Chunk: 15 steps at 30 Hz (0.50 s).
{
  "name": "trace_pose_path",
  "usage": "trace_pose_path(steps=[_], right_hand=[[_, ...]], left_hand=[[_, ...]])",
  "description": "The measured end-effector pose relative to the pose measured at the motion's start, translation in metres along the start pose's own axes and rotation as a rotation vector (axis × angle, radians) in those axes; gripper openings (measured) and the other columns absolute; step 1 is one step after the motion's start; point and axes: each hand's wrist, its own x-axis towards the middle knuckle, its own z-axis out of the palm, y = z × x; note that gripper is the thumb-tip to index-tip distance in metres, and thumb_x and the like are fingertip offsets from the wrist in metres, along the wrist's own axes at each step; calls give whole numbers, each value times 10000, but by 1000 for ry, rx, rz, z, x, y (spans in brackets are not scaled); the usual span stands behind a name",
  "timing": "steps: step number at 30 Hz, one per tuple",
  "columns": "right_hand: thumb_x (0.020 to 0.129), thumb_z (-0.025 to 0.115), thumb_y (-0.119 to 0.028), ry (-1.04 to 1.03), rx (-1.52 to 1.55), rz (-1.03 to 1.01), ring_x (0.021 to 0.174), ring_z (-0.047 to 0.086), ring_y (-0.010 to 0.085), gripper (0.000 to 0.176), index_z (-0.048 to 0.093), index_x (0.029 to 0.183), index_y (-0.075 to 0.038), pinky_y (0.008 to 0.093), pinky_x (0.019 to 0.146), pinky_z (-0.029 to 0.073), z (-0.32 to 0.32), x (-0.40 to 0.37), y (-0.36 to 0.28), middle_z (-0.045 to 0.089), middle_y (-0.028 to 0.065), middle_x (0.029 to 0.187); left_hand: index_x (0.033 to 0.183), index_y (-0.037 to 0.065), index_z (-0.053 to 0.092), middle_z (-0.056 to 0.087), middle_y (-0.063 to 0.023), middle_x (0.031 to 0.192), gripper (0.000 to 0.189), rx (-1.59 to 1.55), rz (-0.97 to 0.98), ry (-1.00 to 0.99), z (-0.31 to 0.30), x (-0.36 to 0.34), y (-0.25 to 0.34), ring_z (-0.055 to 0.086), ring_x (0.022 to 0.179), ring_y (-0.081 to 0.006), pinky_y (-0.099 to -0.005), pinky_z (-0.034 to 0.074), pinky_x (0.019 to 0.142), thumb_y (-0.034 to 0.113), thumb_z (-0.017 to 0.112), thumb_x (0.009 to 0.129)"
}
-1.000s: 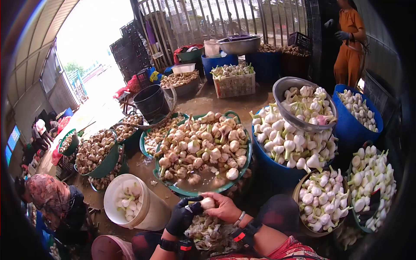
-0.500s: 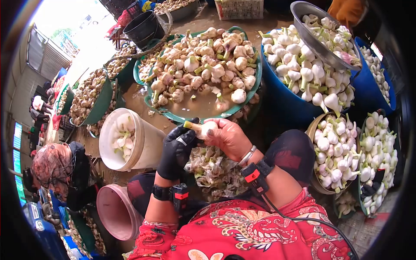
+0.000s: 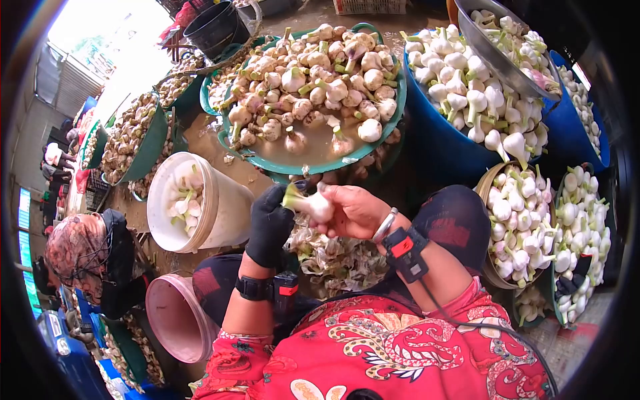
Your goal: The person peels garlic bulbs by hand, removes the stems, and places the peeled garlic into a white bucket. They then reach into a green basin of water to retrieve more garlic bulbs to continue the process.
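A pale garlic bulb (image 3: pixel 319 208) with a short green stem is held between my two hands, stem to the left. My left hand (image 3: pixel 268 230), in a black glove, is closed at the stem end; its fingertips are partly hidden. Bare fingers of my right hand (image 3: pixel 360 212) grip the bulb from the right, thumb on top. Below both hands lies a heap of papery garlic skins (image 3: pixel 337 257). Just beyond them, a green tub (image 3: pixel 293 163) contains unpeeled, soil-stained garlic and brownish water.
To the left stand a white bucket (image 3: pixel 223 213) with some peeled garlic and a pinkish bucket (image 3: pixel 175 320). On the right are a blue tub (image 3: pixel 427 130), a metal basin (image 3: pixel 480 43) and a round container (image 3: pixel 487 257), all holding white garlic. Another person (image 3: pixel 87 260) is at the left.
The garlic bulb has tilted, its round end now lower and to the right. My right fingers have shifted around it, and my gloved hand has turned slightly. The whole view has moved a little.
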Motion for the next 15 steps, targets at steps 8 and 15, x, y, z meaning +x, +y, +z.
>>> trace_pose_path(steps=[8, 15], right_hand=[[940, 487, -345, -164, 63, 42, 753, 656, 211, 416, 527, 1131, 22, 299, 617, 539, 0, -4, 1, 647, 146, 912], [927, 543, -249, 273, -125, -114, 730, 651, 182, 255, 563, 1114, -77, 302, 593, 544, 13, 0, 3, 651, 64, 905]], left_hand=[[1179, -1, 583, 624, -95, 1089, 328, -54, -79, -202, -18, -16, 8, 614, 941, -171, -314, 509, 821, 109, 566, 870], [1126, -13, 608, 649, -75, 959, 307, -464, -303, -103, -3, -27, 18, 603, 826, -127, -267, 486, 766, 97, 597, 840]])
